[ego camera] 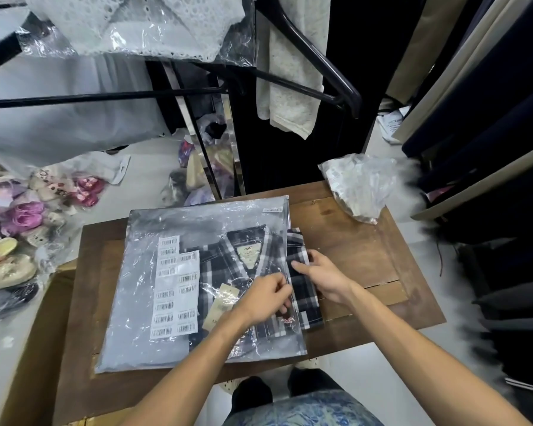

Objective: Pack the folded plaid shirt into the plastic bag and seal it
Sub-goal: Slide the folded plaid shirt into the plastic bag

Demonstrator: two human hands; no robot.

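A clear plastic bag (154, 302) with several barcode stickers lies flat on the wooden table (366, 256), its mouth facing right. The folded black-and-white plaid shirt (225, 265) is mostly inside it; a strip of the shirt still sticks out past the bag's right edge. My left hand (266, 298) pinches the bag's open edge near the shirt's middle. My right hand (322, 276) grips the part of the shirt that sticks out, fingers curled over the fabric.
A crumpled pack of plastic bags (357, 186) lies at the table's far right corner. Bagged shoes and slippers (16, 241) pile on the floor at left. A black clothes rack (197, 90) with hanging garments stands behind the table. A cardboard box (31, 348) sits at lower left.
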